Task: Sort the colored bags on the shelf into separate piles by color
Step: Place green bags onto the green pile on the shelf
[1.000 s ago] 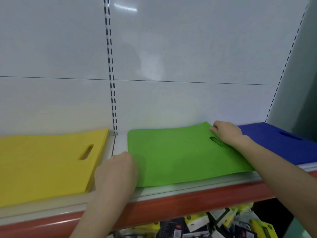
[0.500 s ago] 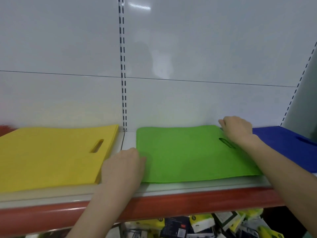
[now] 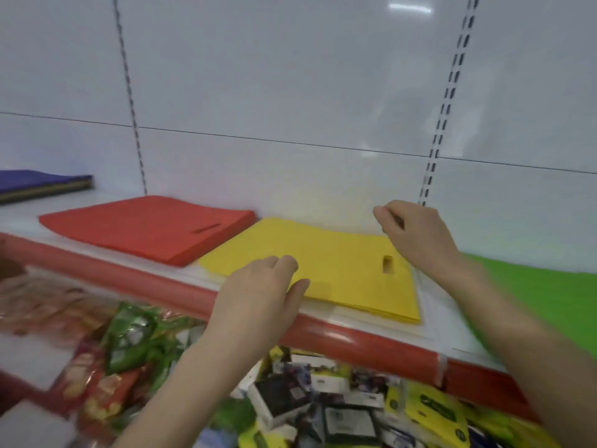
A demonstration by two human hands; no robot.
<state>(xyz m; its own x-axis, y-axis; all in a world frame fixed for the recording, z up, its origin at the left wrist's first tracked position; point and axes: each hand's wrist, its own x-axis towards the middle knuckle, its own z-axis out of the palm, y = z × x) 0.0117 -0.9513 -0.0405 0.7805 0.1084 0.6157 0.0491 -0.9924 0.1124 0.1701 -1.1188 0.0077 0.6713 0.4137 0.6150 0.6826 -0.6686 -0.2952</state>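
Squaring-up step: left hand (image 3: 258,292) lies loose-fingered on the front edge of the yellow bag pile (image 3: 339,263) on the shelf (image 3: 429,313). Right hand (image 3: 415,236) curls at its back corner, pinch unclear. Next, likely the mixed stack (image 3: 42,184) far left.

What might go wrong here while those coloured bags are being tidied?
1. The yellow pile lies close to the shelf's front lip. A tug from the left hand at its front edge might slide bags off onto the goods below.
2. Its left corner sits right by the red pile, so a push from the right hand at the back corner might mix the colours.
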